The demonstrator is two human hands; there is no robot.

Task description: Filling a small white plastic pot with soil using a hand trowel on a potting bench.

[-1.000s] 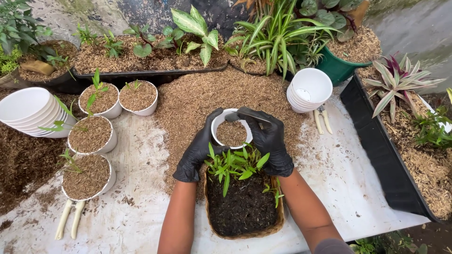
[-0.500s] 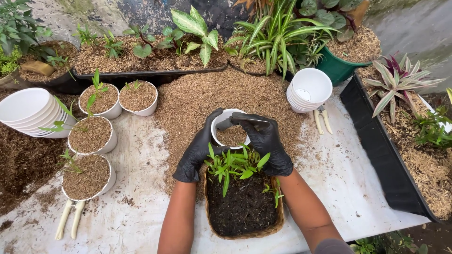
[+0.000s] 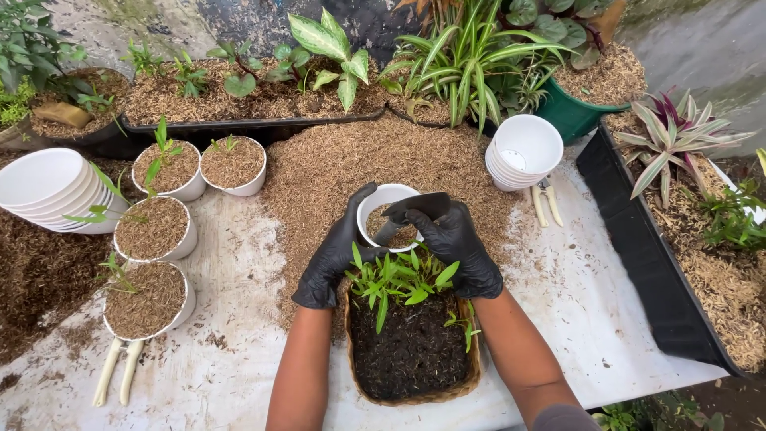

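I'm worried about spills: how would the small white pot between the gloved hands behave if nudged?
The white pot looks thin and light, only part-filled with husk, so it would probably slide or tip easily. The left hand braces its side, which likely steadies it.

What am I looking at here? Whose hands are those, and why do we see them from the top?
The picture comes from a camera worn on a person's head, so you look down just as they do. The two arms coming in from the bottom are that person's own, both in black gloves. The left hand grips the side of a small white pot partly filled with dry brown husks. The right hand holds a dark scoop-like tool whose tip dips into that pot. Right in front of the person sits a woven basket of dark soil with little green seedlings. On the white table lies a big pile of husks. To the left stand four filled white pots, some with small plants. Stacks of empty white pots wait at both sides.
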